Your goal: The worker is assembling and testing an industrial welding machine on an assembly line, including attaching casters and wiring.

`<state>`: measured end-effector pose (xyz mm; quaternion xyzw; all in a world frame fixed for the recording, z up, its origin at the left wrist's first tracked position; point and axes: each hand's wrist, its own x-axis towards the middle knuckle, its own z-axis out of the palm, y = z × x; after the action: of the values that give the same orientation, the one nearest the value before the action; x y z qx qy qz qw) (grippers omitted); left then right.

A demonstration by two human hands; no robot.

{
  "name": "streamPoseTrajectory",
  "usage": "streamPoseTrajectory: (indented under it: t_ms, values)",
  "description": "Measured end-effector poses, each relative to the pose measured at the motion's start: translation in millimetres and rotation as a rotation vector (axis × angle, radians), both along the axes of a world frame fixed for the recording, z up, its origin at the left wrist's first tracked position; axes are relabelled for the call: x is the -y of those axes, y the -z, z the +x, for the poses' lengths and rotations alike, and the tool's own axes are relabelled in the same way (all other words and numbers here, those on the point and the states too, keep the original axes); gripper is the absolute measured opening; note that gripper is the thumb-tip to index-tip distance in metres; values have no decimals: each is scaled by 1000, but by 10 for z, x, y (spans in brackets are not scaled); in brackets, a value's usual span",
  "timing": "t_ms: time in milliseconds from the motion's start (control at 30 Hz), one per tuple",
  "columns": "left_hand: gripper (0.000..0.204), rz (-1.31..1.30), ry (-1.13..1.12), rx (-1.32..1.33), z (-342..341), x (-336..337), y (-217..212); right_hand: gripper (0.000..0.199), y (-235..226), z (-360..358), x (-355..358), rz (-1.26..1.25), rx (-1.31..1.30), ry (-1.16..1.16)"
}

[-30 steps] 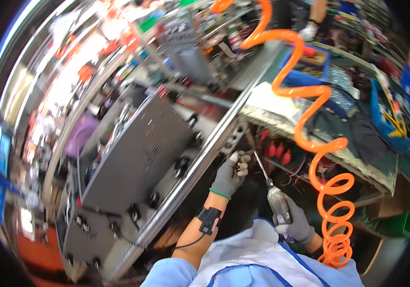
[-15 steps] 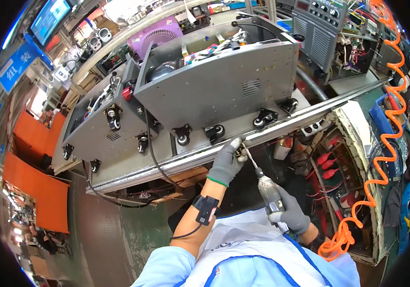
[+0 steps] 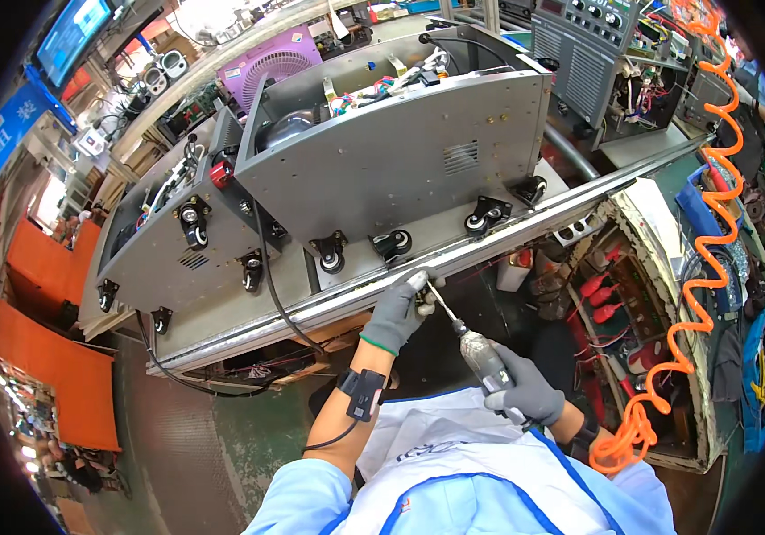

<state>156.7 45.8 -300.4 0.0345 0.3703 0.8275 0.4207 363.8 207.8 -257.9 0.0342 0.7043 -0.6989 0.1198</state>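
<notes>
Grey-gloved right hand (image 3: pixel 529 390) grips a power screwdriver (image 3: pixel 482 357).

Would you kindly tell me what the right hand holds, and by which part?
The right hand grips a power screwdriver by its body's rear.

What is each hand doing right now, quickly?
Left hand: closed, fingers curled beside the tip of the driver; what it holds, if anything, is too small to tell.
Right hand: closed, holding the driver.
</notes>
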Motion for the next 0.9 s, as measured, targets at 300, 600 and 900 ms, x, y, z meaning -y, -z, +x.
streamPoseTrajectory:
  t_ms: [300, 600, 900]
  values:
    - [32, -852, -681, -907, -96, 86, 96, 85, -72, -107, -9, -494, 137, 44]
    - [21, -1688, -486, -1271, -513, 244, 71, 86, -298, -221, 56, -375, 74, 77]
    - [13, -545, -614, -966, -889, 1089, -763, 80, -789, -740, 283, -232, -49, -71]
